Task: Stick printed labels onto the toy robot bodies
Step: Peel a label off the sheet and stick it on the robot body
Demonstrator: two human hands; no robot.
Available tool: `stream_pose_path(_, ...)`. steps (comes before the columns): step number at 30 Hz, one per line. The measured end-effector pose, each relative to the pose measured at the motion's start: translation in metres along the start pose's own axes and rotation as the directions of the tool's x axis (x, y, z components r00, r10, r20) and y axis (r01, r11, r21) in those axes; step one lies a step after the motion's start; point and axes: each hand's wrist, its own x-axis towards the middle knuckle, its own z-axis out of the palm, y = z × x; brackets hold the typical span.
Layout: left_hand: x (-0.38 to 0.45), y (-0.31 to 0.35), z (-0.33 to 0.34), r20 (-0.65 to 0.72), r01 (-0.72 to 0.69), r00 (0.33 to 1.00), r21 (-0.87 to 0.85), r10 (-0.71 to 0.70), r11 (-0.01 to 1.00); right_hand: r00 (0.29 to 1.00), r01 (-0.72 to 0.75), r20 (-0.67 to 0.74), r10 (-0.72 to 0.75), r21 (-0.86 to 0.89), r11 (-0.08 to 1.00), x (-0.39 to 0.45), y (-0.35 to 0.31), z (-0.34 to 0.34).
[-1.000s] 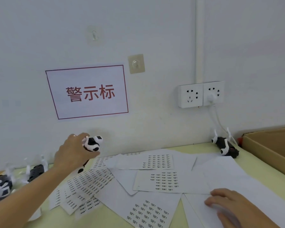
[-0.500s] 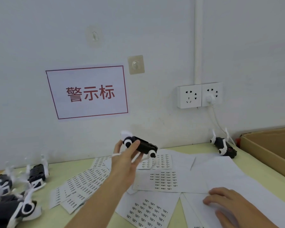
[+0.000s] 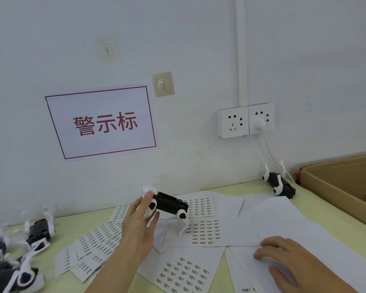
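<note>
My left hand point(image 3: 138, 225) holds a black-and-white toy robot body point(image 3: 170, 205) by its left end, lifted above the table's middle with its white legs hanging down. Under it lie several white label sheets point(image 3: 203, 230) printed with small black labels, spread over the pale green table point(image 3: 76, 224). My right hand point(image 3: 283, 258) rests on a blank white sheet point(image 3: 283, 218) at the lower right, fingers bent and pressing down on the paper. A second toy robot point(image 3: 280, 183) lies by the wall at the right.
Several more toy robots point(image 3: 39, 230) lie at the table's left edge. An open cardboard box point(image 3: 330, 187) stands at the right. On the wall are a red-bordered sign point(image 3: 103, 122) and a double socket point(image 3: 246, 121) with a white plug and cable.
My left hand has picked up a toy robot from the back left and carried it right to the table's middle, then lowered it slightly. My right hand has stayed on the paper.
</note>
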Motion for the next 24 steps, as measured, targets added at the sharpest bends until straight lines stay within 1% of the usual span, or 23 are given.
stream_pose_path(2,0.000,0.004,-0.010,-0.008,-0.009,1.000,0.076,0.009,0.997,0.998,0.021,0.051,-0.021,-0.002,1.000,0.001,-0.002,-0.002)
stream_pose_path(3,0.000,0.006,-0.015,-0.011,-0.011,1.000,0.125,0.013,0.992,0.998,-0.007,0.070,0.006,0.011,1.000,0.004,-0.005,-0.006)
stream_pose_path(5,0.001,0.009,-0.027,-0.031,-0.029,0.999,0.224,0.037,0.974,1.000,-0.007,0.000,0.007,-0.086,0.996,0.003,-0.001,-0.011)
stream_pose_path(6,0.003,0.012,-0.032,-0.049,-0.050,0.997,0.284,0.066,0.958,0.999,-0.016,0.031,0.019,-0.078,0.997,0.003,-0.002,-0.009)
stream_pose_path(7,0.005,0.015,-0.036,-0.072,-0.069,0.992,0.349,0.100,0.935,0.996,-0.025,0.081,0.030,-0.059,0.998,0.003,-0.003,-0.006)
stream_pose_path(10,0.008,0.023,-0.046,-0.106,-0.076,0.983,0.509,0.150,0.857,0.993,-0.062,0.098,0.066,-0.044,0.997,0.001,-0.003,0.001)
stream_pose_path(11,0.008,0.024,-0.047,-0.104,-0.073,0.982,0.565,0.159,0.822,0.992,-0.060,0.107,0.063,-0.036,0.998,0.001,-0.002,0.001)
stream_pose_path(13,0.007,0.024,-0.047,-0.101,-0.081,0.973,0.696,0.209,0.713,0.990,-0.045,0.134,0.048,-0.029,0.999,0.003,-0.003,0.001)
stream_pose_path(15,0.003,0.023,-0.041,-0.089,-0.120,0.942,0.809,0.322,0.575,0.993,-0.019,0.117,0.021,-0.021,1.000,0.005,-0.003,-0.002)
stream_pose_path(16,0.000,0.023,-0.037,-0.047,-0.176,0.912,0.853,0.407,0.491,0.996,-0.002,0.086,0.002,-0.006,1.000,0.004,-0.003,-0.002)
stream_pose_path(17,-0.003,0.024,-0.033,0.039,-0.265,0.866,0.881,0.498,0.392,0.996,-0.003,0.088,0.000,0.024,1.000,0.005,-0.005,-0.002)
stream_pose_path(18,-0.006,0.025,-0.027,0.167,-0.373,0.810,0.886,0.562,0.275,0.996,-0.011,0.093,0.006,0.057,0.998,0.006,-0.007,-0.001)
stream_pose_path(19,-0.008,0.026,-0.021,0.317,-0.473,0.763,0.868,0.563,0.152,0.995,-0.020,0.094,0.014,0.065,0.998,0.006,-0.008,-0.001)
stream_pose_path(20,-0.009,0.028,-0.015,0.459,-0.547,0.739,0.836,0.493,0.039,0.998,-0.014,0.068,0.010,0.060,0.998,0.006,-0.008,0.000)
stream_pose_path(21,-0.009,0.028,-0.010,0.569,-0.582,0.737,0.809,0.363,-0.087,0.999,-0.020,0.051,0.017,0.054,0.998,0.006,-0.009,0.000)
stream_pose_path(22,-0.006,0.028,-0.005,0.634,-0.586,0.745,0.771,0.207,-0.251,1.000,-0.016,0.013,0.015,0.045,0.999,0.006,-0.008,0.000)
stream_pose_path(23,-0.003,0.029,0.000,0.649,-0.568,0.758,0.704,0.062,-0.427,1.000,-0.010,-0.013,0.011,0.032,0.999,0.007,-0.007,0.000)
stream_pose_path(24,0.000,0.030,0.003,0.623,-0.536,0.781,0.631,-0.046,-0.560,0.999,0.008,-0.051,-0.008,0.008,1.000,0.006,-0.006,0.000)
